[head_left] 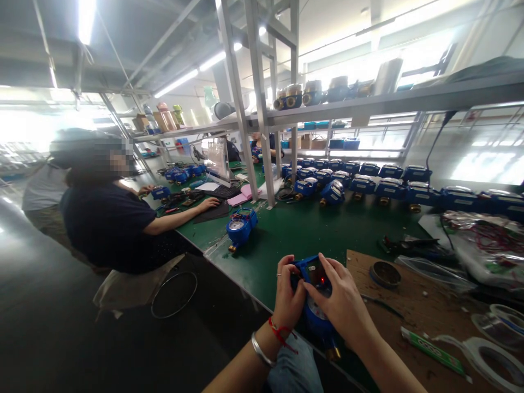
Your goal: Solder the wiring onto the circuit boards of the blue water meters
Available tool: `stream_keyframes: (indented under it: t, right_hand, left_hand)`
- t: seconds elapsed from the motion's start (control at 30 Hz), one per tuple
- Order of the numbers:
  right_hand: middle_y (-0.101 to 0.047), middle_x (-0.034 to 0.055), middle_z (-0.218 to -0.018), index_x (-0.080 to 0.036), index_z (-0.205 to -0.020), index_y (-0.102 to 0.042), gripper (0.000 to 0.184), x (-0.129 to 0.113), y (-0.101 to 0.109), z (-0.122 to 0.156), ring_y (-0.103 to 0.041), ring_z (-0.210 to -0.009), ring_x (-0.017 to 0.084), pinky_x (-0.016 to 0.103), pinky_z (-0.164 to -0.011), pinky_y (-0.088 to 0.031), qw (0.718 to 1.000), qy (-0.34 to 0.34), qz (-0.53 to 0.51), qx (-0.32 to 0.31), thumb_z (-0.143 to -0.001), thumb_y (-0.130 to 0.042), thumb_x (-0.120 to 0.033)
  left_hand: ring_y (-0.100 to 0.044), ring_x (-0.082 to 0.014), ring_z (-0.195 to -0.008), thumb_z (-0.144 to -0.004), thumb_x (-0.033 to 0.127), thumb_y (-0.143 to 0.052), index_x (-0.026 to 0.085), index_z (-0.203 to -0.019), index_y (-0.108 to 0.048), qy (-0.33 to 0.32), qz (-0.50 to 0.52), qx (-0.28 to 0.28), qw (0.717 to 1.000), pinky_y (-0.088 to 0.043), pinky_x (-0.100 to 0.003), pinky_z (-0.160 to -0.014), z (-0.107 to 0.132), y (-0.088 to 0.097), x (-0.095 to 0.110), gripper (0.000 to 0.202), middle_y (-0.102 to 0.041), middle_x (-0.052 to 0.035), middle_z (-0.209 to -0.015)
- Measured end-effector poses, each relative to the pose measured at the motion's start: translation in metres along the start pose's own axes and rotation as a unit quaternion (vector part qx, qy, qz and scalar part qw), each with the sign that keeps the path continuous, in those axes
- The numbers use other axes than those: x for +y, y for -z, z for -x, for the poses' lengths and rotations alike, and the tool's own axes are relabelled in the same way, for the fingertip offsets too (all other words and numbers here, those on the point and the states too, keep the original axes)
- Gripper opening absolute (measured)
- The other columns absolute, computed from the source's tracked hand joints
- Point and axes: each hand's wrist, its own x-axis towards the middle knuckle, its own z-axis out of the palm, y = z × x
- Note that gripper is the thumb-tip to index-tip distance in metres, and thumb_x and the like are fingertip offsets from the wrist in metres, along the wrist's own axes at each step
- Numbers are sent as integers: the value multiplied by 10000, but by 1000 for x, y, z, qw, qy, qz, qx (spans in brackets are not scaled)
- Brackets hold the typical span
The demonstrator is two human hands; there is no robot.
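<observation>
Between my two hands is a blue water meter [317, 322] with a brass pipe end, at the front edge of the green bench. A red light glows on the dark panel at its top. My left hand [289, 295] is closed on the left side of that upper housing, thumb bent inward. On the other side my right hand [341, 300] grips the housing, fingertips at its top edge and thumb across its front. The hands partly cover the meter's dial. Another blue meter [241, 226], with wires on top, stands farther back on the bench.
Rows of blue meters [376, 185] line the back of the bench. To the right lie a cardboard sheet [393, 305], a round dark dish [385, 274], a green tube [436, 349], tape [493, 360] and bagged wires [483, 234]. A co-worker [106, 213] sits at left; metal posts [262, 136] rise mid-bench.
</observation>
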Motion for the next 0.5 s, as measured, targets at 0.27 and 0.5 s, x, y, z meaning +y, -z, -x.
stream_keyframes:
  t: [0.27, 0.5]
  right_hand:
    - [-560, 154, -1220, -99, -1388, -486, 641, -4, 4, -1, -523, -1122, 288, 444, -1007, -443, 999, 1, 39, -5, -830, -562, -405]
    - [-584, 154, -1184, -92, -1373, -507, 643, -2, 5, -5, -546, -1092, 296, 441, -979, -459, 997, 3, 75, -8, -817, -546, -413]
  left_hand:
    - [-411, -240, -1278, -818, 93, -498, 201, -974, -480, -2, 8, -4, 1000, -333, -481, -1083, 0, -3, -2, 191, -428, -102, -1321]
    - [-412, -251, -1271, -826, 99, -504, 194, -984, -465, 0, 32, 2, 999, -344, -487, -1069, 1, -4, -2, 188, -418, -120, -1320]
